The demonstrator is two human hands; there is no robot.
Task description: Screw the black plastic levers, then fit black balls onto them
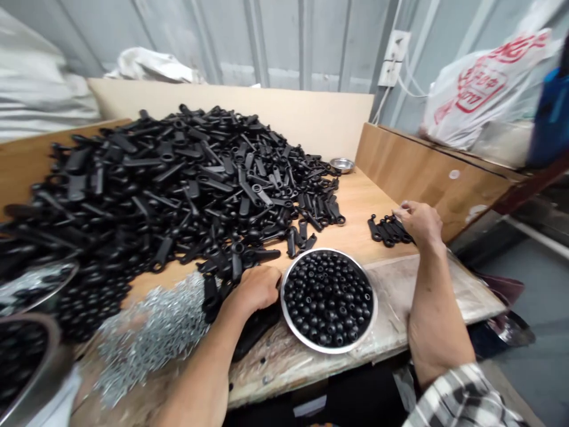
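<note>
At a wooden work table (355, 210) against a corrugated metal wall (284, 41), a person's left hand (251, 290) rests at the near edge of a large heap of black plastic parts (169, 190), curled down among loose pieces just beside a round steel tray (283, 302). Its fingers are bent and partly hidden, so whether they have hold of anything cannot be told. The right hand (418, 222) lies across the table on a small cluster of the same black parts (384, 230) - its fingers (402, 209) slightly spread and touching the pieces, though any grip cannot be made out. The tray is packed with black beads (329, 299), and a drift of small silver metal pins (151, 338) spreads near the left forearm. A small steel dish (342, 165) sits beyond the heap, steel bowls (26, 362) stand at the left edge of the frame, and a white plastic bag with red print (475, 89) sits behind the table - a plaid sleeve (462, 400) shows at the right arm.
</note>
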